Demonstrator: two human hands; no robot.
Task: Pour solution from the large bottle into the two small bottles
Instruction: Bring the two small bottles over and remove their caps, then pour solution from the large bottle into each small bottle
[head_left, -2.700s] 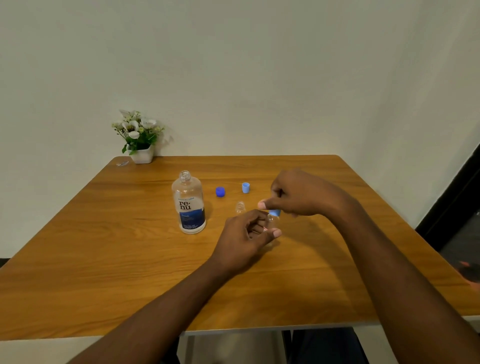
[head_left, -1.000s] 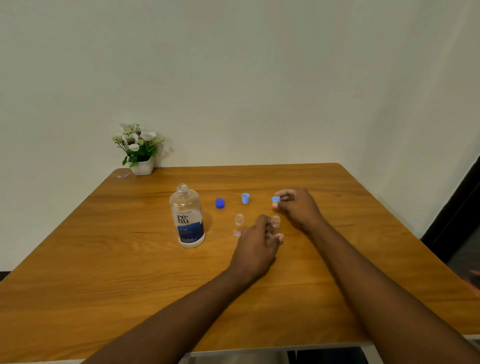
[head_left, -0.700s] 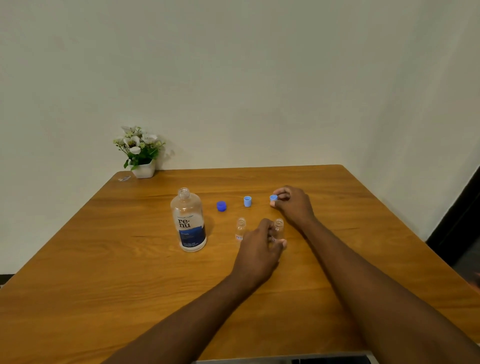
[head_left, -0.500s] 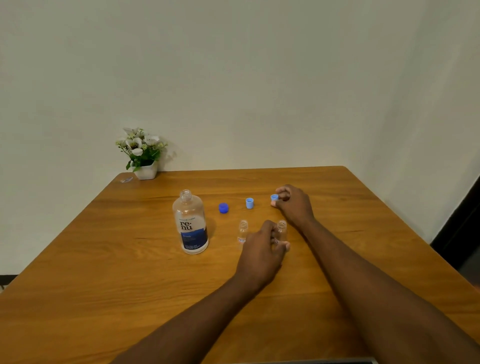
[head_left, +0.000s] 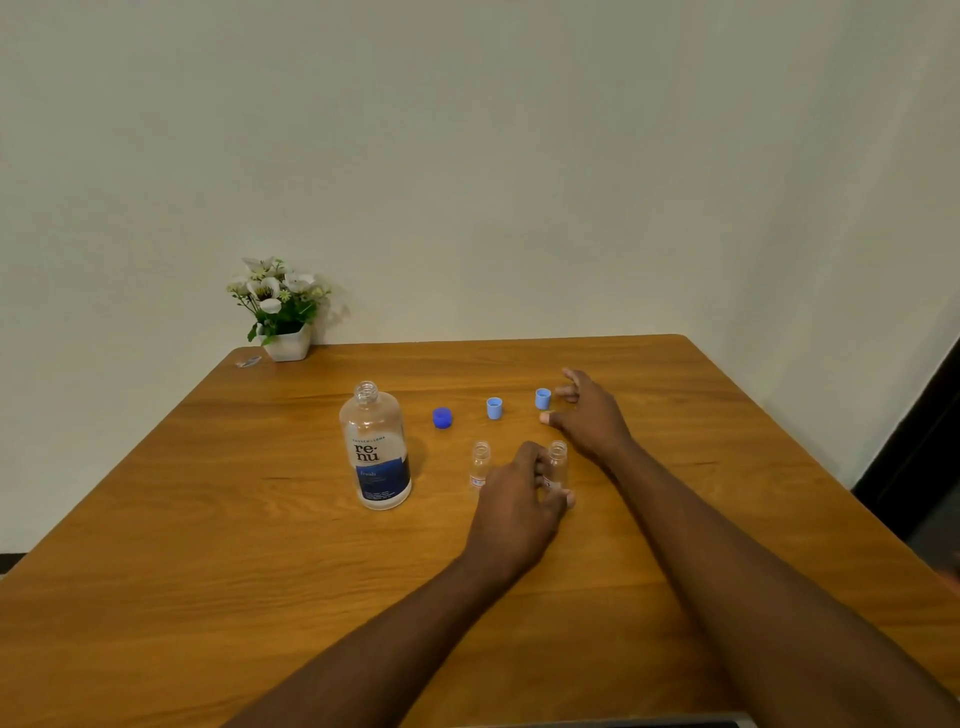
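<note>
On the wooden table (head_left: 208, 519), left of centre, the large bottle (head_left: 375, 452) stood upright, cap off, blue "re-nu" label facing you. Fill level: couldn't tell through the clear plastic. To its right both small bottles stood upright and open. The left small bottle (head_left: 480, 464) was free, and the right small bottle (head_left: 558, 460) stood near it. Your left hand (head_left: 517, 512) had its fingers curled round the right small bottle's lower half, thumb at the near side of its base: grasp on.

Your right hand (head_left: 589, 415) lay farther back, fingers spread and loose, holding nothing. Its fingertips were just beside a light blue cap (head_left: 543, 398); contact or a gap, couldn't tell. A second light blue cap (head_left: 494, 408) sat to that one's left, then a dark blue cap (head_left: 442, 418) nearer the large bottle. All three made a rough row behind the small bottles.

Surface: orange-brown wood grain, matte, rounded far corners. The far-left corner held a white flower pot (head_left: 283, 306) against the wall, with a small clear scrap (head_left: 248, 361) just beside it.

Room: plain off-white wall (head_left: 467, 156) behind and to the right, dark opening (head_left: 924, 431) at the right edge.
</note>
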